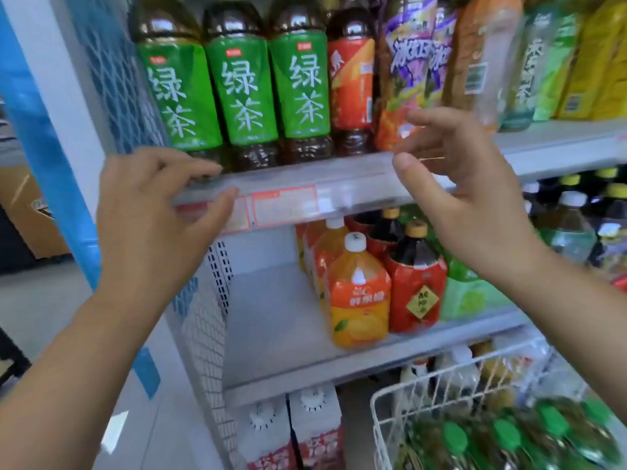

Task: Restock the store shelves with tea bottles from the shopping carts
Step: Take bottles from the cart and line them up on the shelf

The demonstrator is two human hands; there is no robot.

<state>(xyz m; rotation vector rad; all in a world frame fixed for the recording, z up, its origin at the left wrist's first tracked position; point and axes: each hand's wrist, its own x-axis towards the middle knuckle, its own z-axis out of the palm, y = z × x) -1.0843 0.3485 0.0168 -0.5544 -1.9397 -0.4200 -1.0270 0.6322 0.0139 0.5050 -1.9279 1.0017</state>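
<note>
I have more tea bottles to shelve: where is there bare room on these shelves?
The middle shelf is bare on its left, between the perforated side panel and the orange bottles; right of those it is crowded. The top shelf is packed side by side from the green tea bottles rightward.

Green tea bottles (244,83) above left grip (149,212): clear glossy plastic, shiny film labels. Price strip (339,195) between the grips: glossy clear plastic over paper tags. Lower shelf (271,317) beneath: matt grey painted metal. Cart (376,412) below right grip (468,198): white coated wire.

Pale floor (40,300), perhaps cardboard box (30,212).
</note>
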